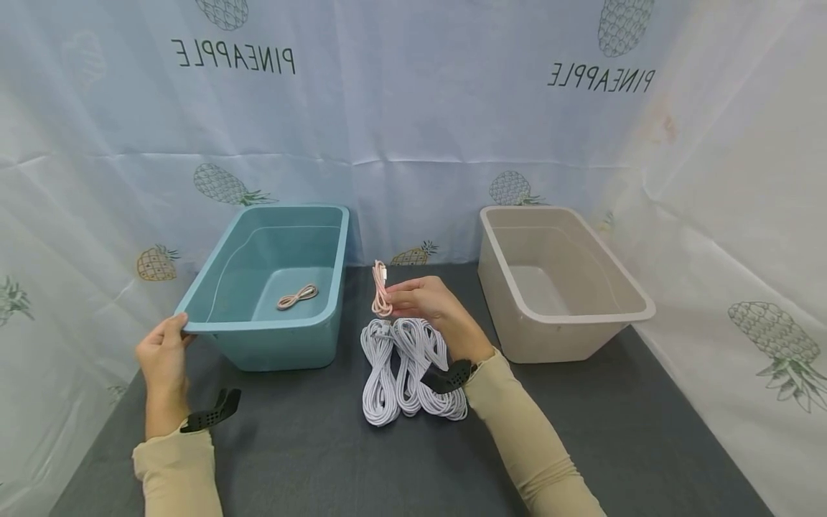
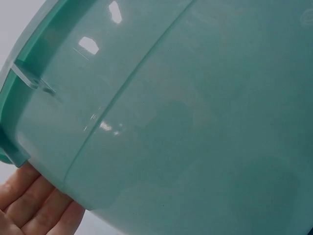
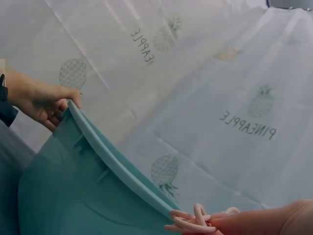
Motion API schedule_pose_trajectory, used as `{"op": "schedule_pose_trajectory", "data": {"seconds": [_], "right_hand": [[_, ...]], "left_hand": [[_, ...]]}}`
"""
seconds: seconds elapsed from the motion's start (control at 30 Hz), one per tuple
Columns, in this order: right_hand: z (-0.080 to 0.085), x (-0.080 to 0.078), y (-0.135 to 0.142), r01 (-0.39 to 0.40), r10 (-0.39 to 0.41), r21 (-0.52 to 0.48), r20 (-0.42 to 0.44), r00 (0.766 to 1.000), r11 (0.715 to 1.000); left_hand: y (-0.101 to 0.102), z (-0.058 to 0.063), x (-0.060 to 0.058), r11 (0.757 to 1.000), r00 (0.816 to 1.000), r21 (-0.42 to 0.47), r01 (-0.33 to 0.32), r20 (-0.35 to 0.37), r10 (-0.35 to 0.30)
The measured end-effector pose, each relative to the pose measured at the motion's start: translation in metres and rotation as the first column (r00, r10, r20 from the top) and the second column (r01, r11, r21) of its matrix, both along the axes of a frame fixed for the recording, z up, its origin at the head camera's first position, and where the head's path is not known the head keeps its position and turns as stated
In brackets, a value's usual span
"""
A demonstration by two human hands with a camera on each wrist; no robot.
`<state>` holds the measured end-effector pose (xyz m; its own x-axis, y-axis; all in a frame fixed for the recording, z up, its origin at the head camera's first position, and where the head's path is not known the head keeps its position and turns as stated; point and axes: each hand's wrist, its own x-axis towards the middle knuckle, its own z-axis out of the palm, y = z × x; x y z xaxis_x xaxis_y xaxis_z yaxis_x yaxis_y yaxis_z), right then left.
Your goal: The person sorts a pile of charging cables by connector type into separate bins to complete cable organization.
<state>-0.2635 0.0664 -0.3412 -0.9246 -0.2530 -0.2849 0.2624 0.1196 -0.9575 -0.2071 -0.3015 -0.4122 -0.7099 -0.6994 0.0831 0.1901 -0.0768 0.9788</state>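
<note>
My left hand (image 1: pixel 163 352) grips the near left corner of the teal bin (image 1: pixel 258 327), thumb over the rim and fingers beneath it. In the left wrist view its fingers (image 2: pixel 41 205) lie against the bin's outer wall. Between thumb and fingertips my right hand (image 1: pixel 423 298) pinches a pink coiled cable (image 1: pixel 380 291), held up to the right of the teal bin. Another pink coiled cable (image 1: pixel 297 296) lies on the bin's floor. Below the right hand, several white cable bundles (image 1: pixel 381 384) lie side by side on the table, partly covered by the wrist strap.
A beige bin (image 1: pixel 568 318) stands to the right at the back of the dark table (image 1: pixel 310 445). White curtains (image 1: pixel 413 86) printed with pineapples hang behind and along both sides. Black camera straps (image 1: pixel 446 377) sit on both wrists.
</note>
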Motion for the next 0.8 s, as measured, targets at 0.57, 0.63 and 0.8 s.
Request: {"op": "schedule_pose_trajectory", "data": {"seconds": [0.57,0.63,0.8], "right_hand": [[0.034,-0.04,-0.056,0.035,-0.027,-0.086,0.091,0.995,0.996],[0.035,-0.044,-0.063,0.042,-0.034,-0.087,0.098,0.995,0.995],[0.038,-0.055,-0.08,0.06,-0.052,-0.087,0.095,0.994,0.994]], "left_hand": [[-0.001,0.002,0.001,1.0,1.0,0.013,-0.009,-0.02,0.009],[0.0,0.002,0.0,1.0,1.0,0.006,-0.01,-0.022,0.01],[0.001,0.003,0.0,1.0,1.0,-0.002,-0.009,-0.015,0.009]]}}
